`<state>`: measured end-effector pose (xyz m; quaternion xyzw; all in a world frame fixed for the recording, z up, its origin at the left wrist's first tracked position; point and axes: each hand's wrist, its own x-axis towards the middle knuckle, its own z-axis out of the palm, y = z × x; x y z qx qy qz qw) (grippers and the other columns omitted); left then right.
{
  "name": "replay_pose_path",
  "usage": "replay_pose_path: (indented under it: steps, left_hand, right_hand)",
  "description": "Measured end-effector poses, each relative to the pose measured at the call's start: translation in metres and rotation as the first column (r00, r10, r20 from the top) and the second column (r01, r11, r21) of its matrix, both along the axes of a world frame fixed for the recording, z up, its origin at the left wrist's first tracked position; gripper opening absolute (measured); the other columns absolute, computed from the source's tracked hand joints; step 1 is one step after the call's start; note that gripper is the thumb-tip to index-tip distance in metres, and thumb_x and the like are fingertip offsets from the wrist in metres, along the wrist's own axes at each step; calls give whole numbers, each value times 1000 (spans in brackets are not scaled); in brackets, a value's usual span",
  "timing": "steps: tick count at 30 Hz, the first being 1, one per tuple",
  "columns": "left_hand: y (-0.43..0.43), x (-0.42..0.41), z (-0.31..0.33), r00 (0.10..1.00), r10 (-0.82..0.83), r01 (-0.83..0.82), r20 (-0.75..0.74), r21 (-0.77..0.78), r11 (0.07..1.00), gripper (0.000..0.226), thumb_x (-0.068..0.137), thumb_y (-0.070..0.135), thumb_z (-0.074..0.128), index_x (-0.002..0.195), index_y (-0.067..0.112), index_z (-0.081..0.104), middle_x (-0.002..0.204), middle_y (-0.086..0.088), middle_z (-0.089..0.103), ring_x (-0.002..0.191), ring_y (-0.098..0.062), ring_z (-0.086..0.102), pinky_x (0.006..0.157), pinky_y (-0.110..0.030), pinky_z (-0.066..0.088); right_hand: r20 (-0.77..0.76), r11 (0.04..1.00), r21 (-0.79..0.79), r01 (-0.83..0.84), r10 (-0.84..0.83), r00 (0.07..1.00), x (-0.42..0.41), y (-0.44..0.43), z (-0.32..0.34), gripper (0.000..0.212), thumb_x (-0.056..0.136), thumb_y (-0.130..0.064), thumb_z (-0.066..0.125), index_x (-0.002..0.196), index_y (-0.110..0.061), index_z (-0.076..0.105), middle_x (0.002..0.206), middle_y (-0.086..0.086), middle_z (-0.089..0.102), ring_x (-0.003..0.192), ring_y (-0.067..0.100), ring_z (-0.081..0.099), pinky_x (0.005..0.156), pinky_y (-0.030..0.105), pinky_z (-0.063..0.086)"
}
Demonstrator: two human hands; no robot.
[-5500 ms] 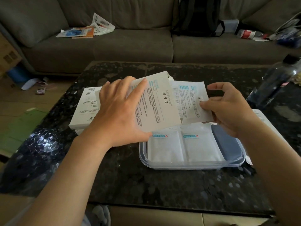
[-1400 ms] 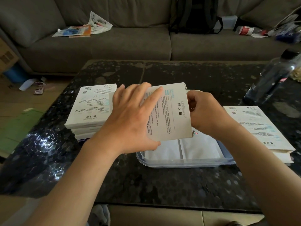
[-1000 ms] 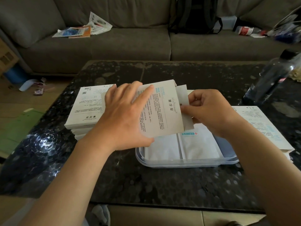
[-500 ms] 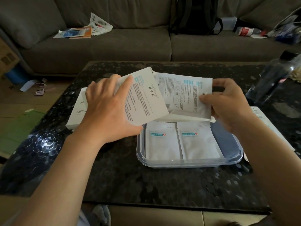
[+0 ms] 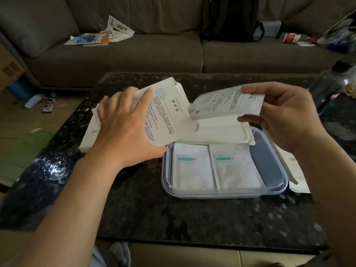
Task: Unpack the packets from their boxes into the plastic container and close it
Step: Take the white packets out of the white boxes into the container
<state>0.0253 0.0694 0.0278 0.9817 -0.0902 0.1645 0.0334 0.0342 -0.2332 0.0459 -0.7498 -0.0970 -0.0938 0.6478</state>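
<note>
My left hand [image 5: 123, 128] grips a flat white box [image 5: 167, 114], tilted, above the table left of the plastic container [image 5: 277, 170]. My right hand [image 5: 285, 116] pinches a stack of white packets [image 5: 227, 103] just clear of the box's open end, above the container's far side. Two white packets [image 5: 192, 168] lie side by side inside the clear container; its right part shows a bare blue bottom. A white lid [image 5: 217, 133] lies across the container's far edge. A stack of white boxes [image 5: 90, 132] sits behind my left hand, mostly hidden.
The dark speckled table [image 5: 173, 212] carries a flattened white box [image 5: 296, 170] right of the container, under my right forearm. A dark bottle [image 5: 331, 83] stands at the far right. Behind the table a grey sofa [image 5: 154, 51] holds papers and a black backpack.
My right hand has pulled the packets fully out of the box and swung them right. My left hand has tilted the box away to the left.
</note>
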Motion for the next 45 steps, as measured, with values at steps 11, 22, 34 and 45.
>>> replay_pose_path:
  steps: [11, 22, 34, 45]
  left_hand:
    - [4, 1, -2, 1000, 17, -17, 5, -13, 1000, 127, 45, 83, 53, 151, 23, 20, 149, -7, 29, 137, -35, 29, 116, -61, 19]
    - [6, 0, 1, 999, 41, -40, 21, -29, 999, 127, 47, 75, 66, 152, 23, 20, 147, -7, 29, 135, -34, 28, 116, -60, 19]
    - [5, -1, 2, 1000, 29, -28, 11, -53, 998, 126, 48, 77, 64, 152, 24, 19, 149, -7, 29, 137, -34, 28, 116, -57, 19]
    - [5, -2, 1, 1000, 14, -14, -5, -61, 998, 127, 47, 77, 63, 153, 23, 18, 150, -6, 28, 137, -33, 27, 116, -58, 20]
  right_hand:
    - [49, 985, -124, 120, -115, 992, -3, 6, 1, 29, 73, -38, 68, 94, -18, 65, 96, -14, 69, 88, -1, 70, 63, 13, 55]
    - [-297, 907, -408, -106, -22, 955, 9, 19, -38, 14, 83, -21, 81, 92, -17, 71, 87, -1, 74, 78, 17, 74, 64, 27, 61]
    - [-264, 180, -954, -242, -108, 959, -3, 35, -49, 83, 78, -53, 80, 146, -34, 37, 144, 2, 43, 123, 25, 55, 101, 41, 50]
    - [-525, 95, -842, -531, 89, 847, -8, 37, -61, 94, 88, -51, 70, 159, -44, 9, 169, -14, -1, 156, 15, 0, 125, 40, 12]
